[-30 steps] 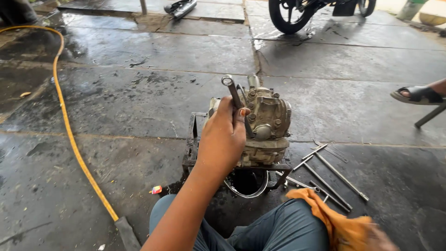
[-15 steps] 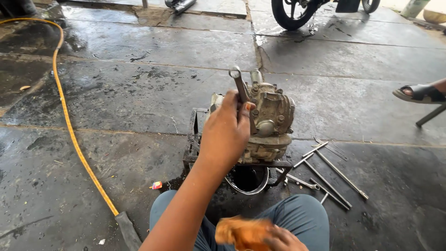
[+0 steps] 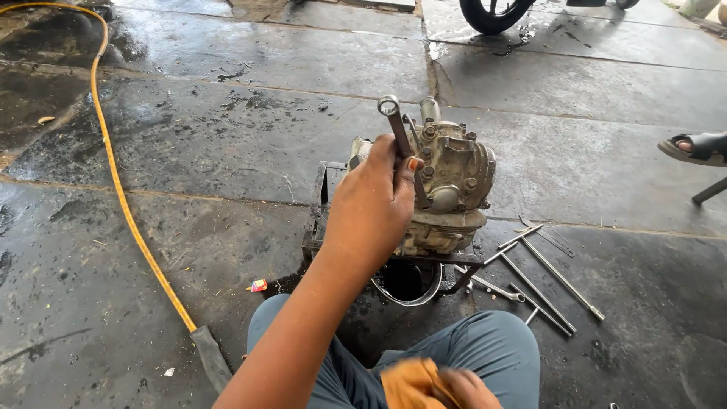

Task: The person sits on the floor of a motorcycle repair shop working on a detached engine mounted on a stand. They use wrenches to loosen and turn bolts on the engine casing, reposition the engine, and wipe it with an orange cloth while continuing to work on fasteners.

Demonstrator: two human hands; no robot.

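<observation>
My left hand (image 3: 372, 206) grips a metal ring spanner (image 3: 393, 121) that stands upright against a dirty grey engine block (image 3: 453, 189). The engine sits on a small black metal stand (image 3: 322, 227) on the wet stone floor. My right hand (image 3: 463, 388) is at the bottom edge over my knee, closed on a crumpled orange cloth (image 3: 409, 385). Below the engine, a round metal bowl (image 3: 409, 282) with dark liquid sits on the floor, partly hidden.
Several long metal rods and spanners (image 3: 541, 276) lie on the floor right of the stand. A yellow hose (image 3: 121, 204) runs along the left side. A motorcycle wheel (image 3: 496, 14) is at the top, another person's sandalled foot (image 3: 693, 148) at right. A small red object (image 3: 257, 285) lies nearby.
My right hand with the orange cloth has moved from the right toward the middle over my knee. My left hand stays on the spanner, which now stands slightly more upright.
</observation>
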